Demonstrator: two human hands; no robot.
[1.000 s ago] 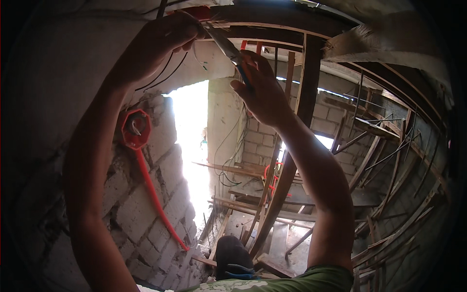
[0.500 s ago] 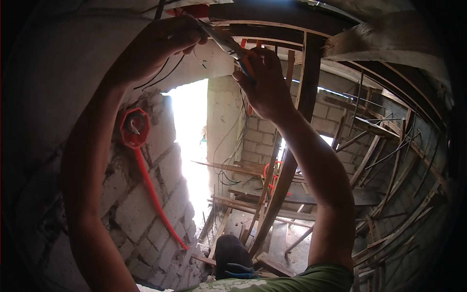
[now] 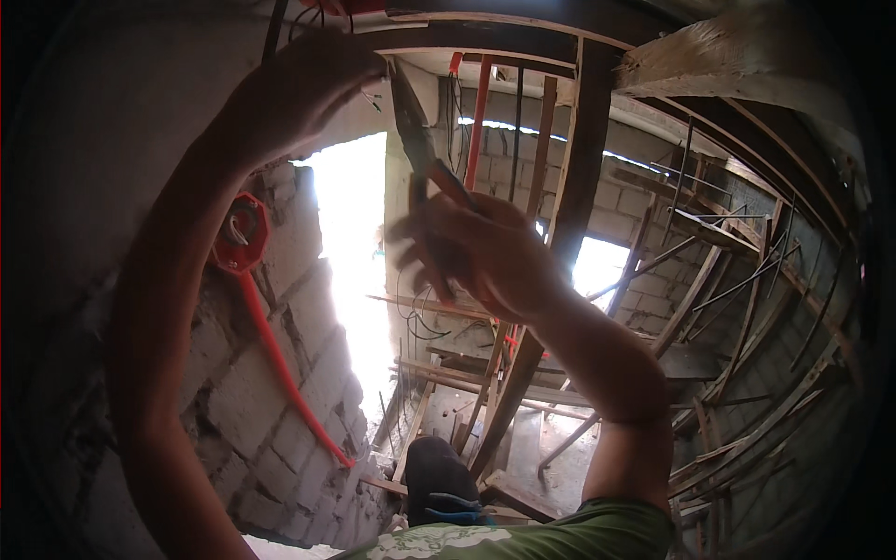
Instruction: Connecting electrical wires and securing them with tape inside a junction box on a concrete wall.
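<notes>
My left hand point(image 3: 308, 93) is raised at the top, fingers closed on a thin wire, whose end point(image 3: 373, 99) dangles just below them; the pinch itself is mostly hidden. My right hand point(image 3: 481, 247) holds a pair of pliers point(image 3: 413, 135) with opened-out handles, its fingers loosely round them and smeared by motion. The pliers’ jaws point up beside my left fingertips; I cannot tell whether they touch the wire. Above my left hand, dark wires and a red fitting point(image 3: 359, 7) meet the ceiling.
A red octagonal box point(image 3: 252, 247) with red conduit point(image 3: 280, 364) runs down the block wall on the left, beside a bright opening. Timber beams point(image 3: 586, 140) cross overhead. Planks and poles point(image 3: 728, 299) crowd the right and below. My leg point(image 3: 434, 471) shows at the bottom.
My right hand has dropped down and left, its fingers loosening as the pliers’ handles spread and swing more upright. My left hand has shifted slightly, and the view has moved a little.
</notes>
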